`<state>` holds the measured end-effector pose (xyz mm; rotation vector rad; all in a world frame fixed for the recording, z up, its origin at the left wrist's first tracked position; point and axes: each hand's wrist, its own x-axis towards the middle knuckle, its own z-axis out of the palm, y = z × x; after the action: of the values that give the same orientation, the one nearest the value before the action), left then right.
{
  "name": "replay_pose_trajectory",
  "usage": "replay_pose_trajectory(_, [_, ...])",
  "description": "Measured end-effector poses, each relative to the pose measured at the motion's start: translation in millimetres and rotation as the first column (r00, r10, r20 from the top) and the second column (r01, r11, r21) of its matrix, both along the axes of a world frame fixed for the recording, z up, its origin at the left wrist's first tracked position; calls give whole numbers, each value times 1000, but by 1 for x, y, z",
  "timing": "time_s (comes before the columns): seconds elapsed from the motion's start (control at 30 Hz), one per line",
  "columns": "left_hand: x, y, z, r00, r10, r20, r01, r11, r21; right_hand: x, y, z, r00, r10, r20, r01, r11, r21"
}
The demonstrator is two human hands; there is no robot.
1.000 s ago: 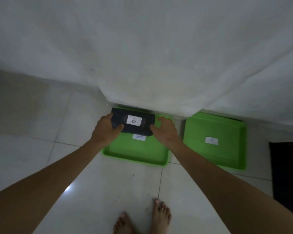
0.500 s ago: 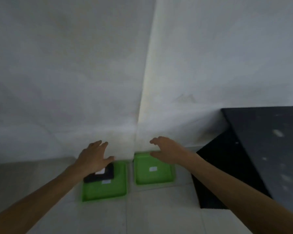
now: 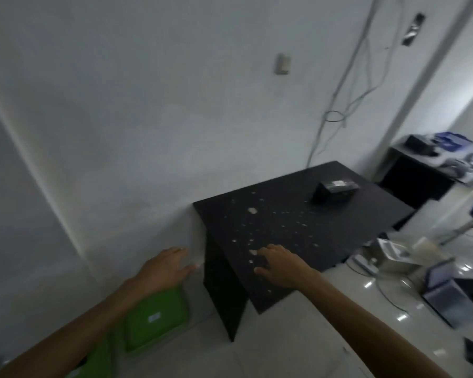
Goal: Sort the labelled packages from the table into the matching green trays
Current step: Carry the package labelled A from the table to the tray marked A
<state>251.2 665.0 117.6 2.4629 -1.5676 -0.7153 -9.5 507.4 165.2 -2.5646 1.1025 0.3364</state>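
Observation:
A dark package [image 3: 335,190] lies on the far right part of the black table [image 3: 325,230]. My right hand [image 3: 280,264] hovers over the table's near left corner, fingers spread, holding nothing. My left hand [image 3: 163,270] hangs empty and open in front of the wall, left of the table. Below my left forearm a green tray [image 3: 159,315] with a white label sits on the floor by the wall. A sliver of a second green tray [image 3: 93,362] shows under that arm; its contents are hidden.
White specks dot the table top. Boxes, cables and a laptop-like device [image 3: 445,293] clutter the floor at the right. Another black stand [image 3: 418,173] with bags stands at the far right. Cables hang down the white wall.
Both hands let go of the B package in the left tray and rose. The view swung up and right from the trays to the black table.

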Motion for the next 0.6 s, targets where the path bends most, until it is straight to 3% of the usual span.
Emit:
replay_pose_trajectory(0.27, [-162, -121, 2, 980, -197, -38, 197, 980, 11, -176, -54, -5, 959, -282, 25, 282, 959, 7])
replay_pose_trajectory(0.47, [-231, -216, -13, 949, -312, -40, 315, 944, 99, -246, -112, -23, 920, -385, 67, 386, 922, -5])
replay_pose_trajectory(0.6, [-259, -293, -29, 883, -467, 51, 455, 877, 152, -276, -172, -38, 898, -428, 104, 430, 903, 3])
